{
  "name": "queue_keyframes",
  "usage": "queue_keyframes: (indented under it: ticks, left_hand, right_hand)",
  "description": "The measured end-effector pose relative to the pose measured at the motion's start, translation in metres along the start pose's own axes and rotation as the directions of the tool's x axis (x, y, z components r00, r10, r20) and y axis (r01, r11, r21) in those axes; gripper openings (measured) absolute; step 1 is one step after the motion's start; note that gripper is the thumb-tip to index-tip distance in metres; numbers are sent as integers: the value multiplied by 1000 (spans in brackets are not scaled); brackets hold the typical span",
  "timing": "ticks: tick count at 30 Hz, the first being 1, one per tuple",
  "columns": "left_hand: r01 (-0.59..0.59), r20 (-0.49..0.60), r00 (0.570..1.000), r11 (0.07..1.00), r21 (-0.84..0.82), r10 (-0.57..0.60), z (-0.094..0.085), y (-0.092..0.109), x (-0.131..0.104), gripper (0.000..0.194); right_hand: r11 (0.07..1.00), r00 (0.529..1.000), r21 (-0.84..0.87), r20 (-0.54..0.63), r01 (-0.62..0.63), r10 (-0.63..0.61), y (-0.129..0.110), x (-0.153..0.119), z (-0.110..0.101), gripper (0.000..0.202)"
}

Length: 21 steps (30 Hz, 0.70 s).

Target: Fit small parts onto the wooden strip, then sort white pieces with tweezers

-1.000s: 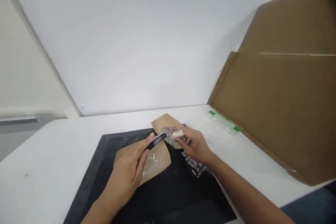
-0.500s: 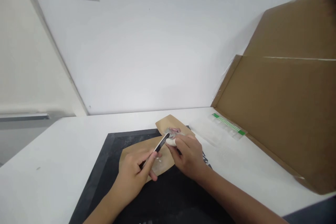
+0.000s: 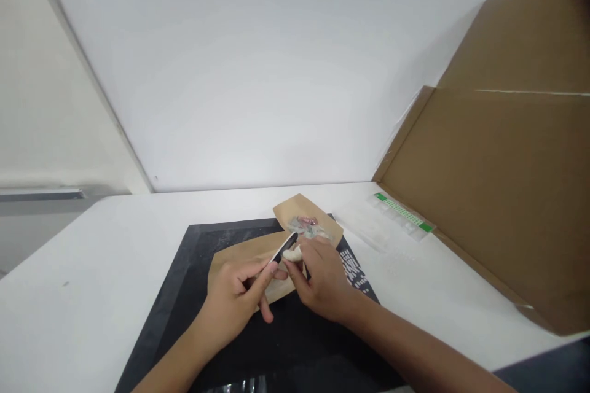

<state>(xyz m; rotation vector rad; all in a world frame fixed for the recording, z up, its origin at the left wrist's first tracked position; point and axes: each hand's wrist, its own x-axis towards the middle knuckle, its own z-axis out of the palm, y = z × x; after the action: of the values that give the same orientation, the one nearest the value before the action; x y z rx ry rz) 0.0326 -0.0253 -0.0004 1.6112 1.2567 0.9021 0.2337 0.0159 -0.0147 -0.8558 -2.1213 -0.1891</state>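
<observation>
In front of me, my left hand (image 3: 249, 285) pinches a slim black-and-white stick (image 3: 284, 247) that slants up to the right. I cannot make out its kind. My right hand (image 3: 322, 270) is closed, with a small cream-white rounded piece (image 3: 292, 254) at its thumb and index fingertips, right against the stick's side. Whether this piece is held or covers a fingertip, I cannot tell. Below the hands lies a brown paper sheet (image 3: 225, 261), partly hidden by my left hand. A smaller brown paper (image 3: 288, 206) behind them bears crumpled clear plastic and a pinkish item (image 3: 308, 221).
A black board (image 3: 179, 295) lies beneath the papers on the white table (image 3: 59, 301). Small white pieces (image 3: 353, 269) sit in rows at its right edge. Farther right are a clear plastic strip with green label (image 3: 403, 212) and a large open cardboard box (image 3: 498, 196).
My right hand and the cream-white piece have shifted slightly left and toward me along the stick. The rows of white pieces show more now. My view has tipped a little downward.
</observation>
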Motion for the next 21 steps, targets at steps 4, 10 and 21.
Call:
queue_keyframes:
  ticks: [4, 10, 21]
  left_hand:
    - [-6, -7, 1000, 999, 41, 6, 1, 1, -1, 51]
    - [-71, -32, 997, 991, 116, 75, 4, -1, -2, 46]
    - [-156, -100, 979, 970, 185, 177, 6, -10, -2, 37]
  right_hand:
    - [998, 998, -37, -33, -53, 51, 2, 2, 2, 9]
    - [1000, 999, -2, 38, -10, 10, 4, 1, 6, 12]
    - [999, 996, 50, 92, -1, -4, 5, 4, 7, 15]
